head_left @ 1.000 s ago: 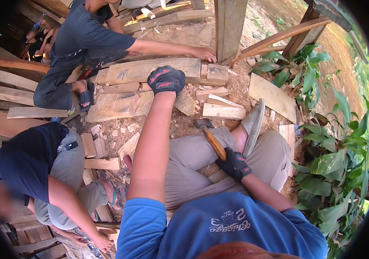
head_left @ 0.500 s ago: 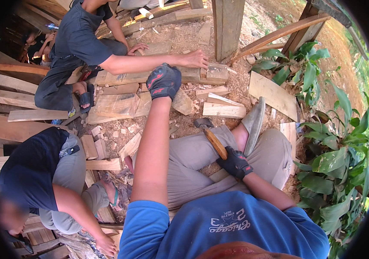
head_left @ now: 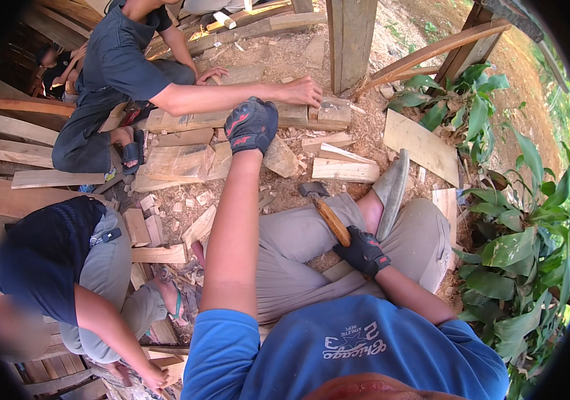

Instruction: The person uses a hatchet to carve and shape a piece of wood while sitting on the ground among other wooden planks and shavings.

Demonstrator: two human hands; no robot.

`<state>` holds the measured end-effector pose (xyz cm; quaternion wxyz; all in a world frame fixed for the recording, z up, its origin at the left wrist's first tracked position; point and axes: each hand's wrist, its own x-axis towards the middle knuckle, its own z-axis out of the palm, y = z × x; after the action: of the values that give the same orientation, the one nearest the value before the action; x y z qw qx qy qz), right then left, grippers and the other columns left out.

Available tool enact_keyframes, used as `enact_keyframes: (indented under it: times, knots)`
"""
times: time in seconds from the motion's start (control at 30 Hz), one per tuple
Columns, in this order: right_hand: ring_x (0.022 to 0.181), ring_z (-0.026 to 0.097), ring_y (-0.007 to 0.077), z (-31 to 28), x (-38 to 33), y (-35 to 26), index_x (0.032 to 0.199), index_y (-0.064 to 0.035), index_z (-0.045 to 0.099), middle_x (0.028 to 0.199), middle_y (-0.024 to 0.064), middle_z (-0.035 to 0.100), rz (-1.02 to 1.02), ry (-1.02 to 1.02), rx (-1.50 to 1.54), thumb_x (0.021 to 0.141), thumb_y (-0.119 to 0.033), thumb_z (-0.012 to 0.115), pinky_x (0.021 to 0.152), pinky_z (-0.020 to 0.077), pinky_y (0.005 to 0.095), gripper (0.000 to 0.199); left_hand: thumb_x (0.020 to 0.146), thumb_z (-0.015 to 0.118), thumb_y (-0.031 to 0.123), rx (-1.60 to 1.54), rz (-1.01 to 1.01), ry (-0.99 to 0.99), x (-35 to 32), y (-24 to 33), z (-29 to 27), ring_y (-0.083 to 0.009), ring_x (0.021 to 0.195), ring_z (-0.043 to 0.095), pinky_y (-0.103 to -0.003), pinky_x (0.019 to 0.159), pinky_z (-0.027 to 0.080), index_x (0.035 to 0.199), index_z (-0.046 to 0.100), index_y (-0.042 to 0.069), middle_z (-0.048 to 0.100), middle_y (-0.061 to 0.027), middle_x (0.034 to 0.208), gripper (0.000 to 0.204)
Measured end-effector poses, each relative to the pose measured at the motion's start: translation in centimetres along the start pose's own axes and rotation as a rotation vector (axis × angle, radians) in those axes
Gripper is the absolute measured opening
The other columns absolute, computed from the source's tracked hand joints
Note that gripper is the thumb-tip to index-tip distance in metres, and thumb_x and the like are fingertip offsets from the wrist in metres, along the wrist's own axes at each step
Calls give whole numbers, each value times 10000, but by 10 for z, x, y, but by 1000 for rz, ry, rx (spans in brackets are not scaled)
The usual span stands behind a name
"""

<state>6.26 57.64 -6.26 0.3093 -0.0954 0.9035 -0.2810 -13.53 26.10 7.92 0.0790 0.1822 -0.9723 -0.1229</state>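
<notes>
Hammer (head_left: 325, 213), wooden handle, dark head: centre of frame, resting across my knee, my gloved right hand (head_left: 363, 252) clamped around its handle. Left hand (head_left: 250, 125), gloved, fingers curled, upper centre, over a wood block (head_left: 280, 157). Another person's bare hand (head_left: 305, 91) rests on a plank (head_left: 185, 121) just beyond.

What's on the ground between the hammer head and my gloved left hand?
In the head view, a wedge-shaped wood offcut lies between hammer and left hand, amid wood chips.

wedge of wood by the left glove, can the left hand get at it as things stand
Probably yes: the gloved left hand hovers just beside the pale wood wedge, with nothing lying between them. The co-worker's hand rests further off on a block.
</notes>
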Motion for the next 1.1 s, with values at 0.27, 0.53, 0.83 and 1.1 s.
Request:
enact_keyframes:
  times: [0.27,0.53,0.83,1.1]
  knots:
    - [1145,700,495,1,1,2,1294,-35,635,1169,303,740,0,-10,4,912,-503,753,998,546,562,615,1011,529,415,-10,7,11,-2,1,-4,-430,1074,760,-535,952,592,1113,825,61,783,-235,1148,472]
    - [1129,702,495,1,2,2,1262,-32,636,1155,305,740,-19,-1,13,912,-510,762,989,546,562,606,1013,534,419,-1,14,19,-4,0,-6,-433,1071,759,-535,952,593,1121,823,65,782,-234,1151,469]
    - [1115,706,490,2,1,4,1239,-20,638,1141,309,738,-43,28,7,912,-505,765,978,548,562,599,1008,544,429,-28,7,32,-6,-2,-5,-429,1086,755,-532,958,590,1115,825,80,786,-215,1154,461]
    - [1095,714,483,-2,-1,-1,1217,-19,648,1107,307,742,-40,19,21,909,-490,763,974,551,556,575,1002,553,441,-29,-8,37,-5,-2,-4,-428,1090,752,-531,964,587,1110,826,82,787,-215,1152,464]
